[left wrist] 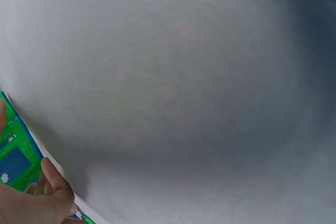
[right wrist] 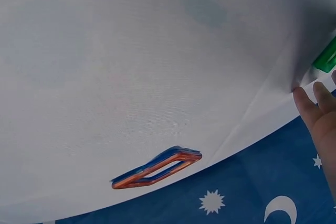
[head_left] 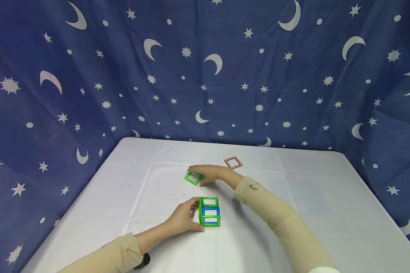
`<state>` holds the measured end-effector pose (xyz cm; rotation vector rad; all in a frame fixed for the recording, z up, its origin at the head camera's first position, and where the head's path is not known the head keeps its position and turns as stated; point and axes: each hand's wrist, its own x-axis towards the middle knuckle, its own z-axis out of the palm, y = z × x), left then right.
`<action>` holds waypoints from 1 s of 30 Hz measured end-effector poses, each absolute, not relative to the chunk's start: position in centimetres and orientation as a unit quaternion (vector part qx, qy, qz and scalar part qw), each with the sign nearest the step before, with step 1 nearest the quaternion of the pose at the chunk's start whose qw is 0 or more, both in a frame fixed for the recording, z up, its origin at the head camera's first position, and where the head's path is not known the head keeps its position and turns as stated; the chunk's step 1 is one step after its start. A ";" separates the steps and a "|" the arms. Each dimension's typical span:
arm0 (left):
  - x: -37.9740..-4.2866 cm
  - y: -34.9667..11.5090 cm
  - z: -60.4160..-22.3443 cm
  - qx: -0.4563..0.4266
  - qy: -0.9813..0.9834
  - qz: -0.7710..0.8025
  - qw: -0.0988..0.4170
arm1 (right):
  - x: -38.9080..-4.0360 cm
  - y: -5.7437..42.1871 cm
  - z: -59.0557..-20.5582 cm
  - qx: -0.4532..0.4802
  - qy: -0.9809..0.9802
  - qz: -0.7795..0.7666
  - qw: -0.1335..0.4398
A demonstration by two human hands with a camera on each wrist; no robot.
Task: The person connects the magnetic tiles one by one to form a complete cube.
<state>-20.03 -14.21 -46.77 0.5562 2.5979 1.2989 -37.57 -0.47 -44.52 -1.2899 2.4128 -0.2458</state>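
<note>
Frame-like magnetic tiles, green with one blue, form a small box-like structure (head_left: 209,217) near the middle of the white table. My left hand (head_left: 183,217) holds its left side, thumb at the near corner and fingers at the far one. The left wrist view catches part of this green frame (left wrist: 31,174) at its lower left, with fingertips right at its edge. Farther back lies a loose green square tile (head_left: 192,182). Over it reaches my right hand (head_left: 209,173), its fingers spread along the far edge and thumb near the right corner.
An orange square tile (head_left: 228,164) lies behind my right wrist, toward the table's back edge. The white cloth (head_left: 150,204) has fold creases. A dark blue curtain (head_left: 205,98) with moons and stars hangs behind and beside the table.
</note>
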 end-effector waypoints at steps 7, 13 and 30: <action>-20.4 -13.8 -46.9 0.204 0.893 0.396 0.065 | -37.6 -0.9 -44.1 -0.455 0.861 -0.087 0.212; -20.7 -13.6 -46.8 0.210 0.901 0.375 0.056 | -37.6 -1.3 -43.6 -0.455 0.864 -0.045 0.210; -21.0 -13.9 -46.9 0.211 0.893 0.392 0.066 | -37.4 0.3 -44.4 -0.475 0.871 -0.022 0.122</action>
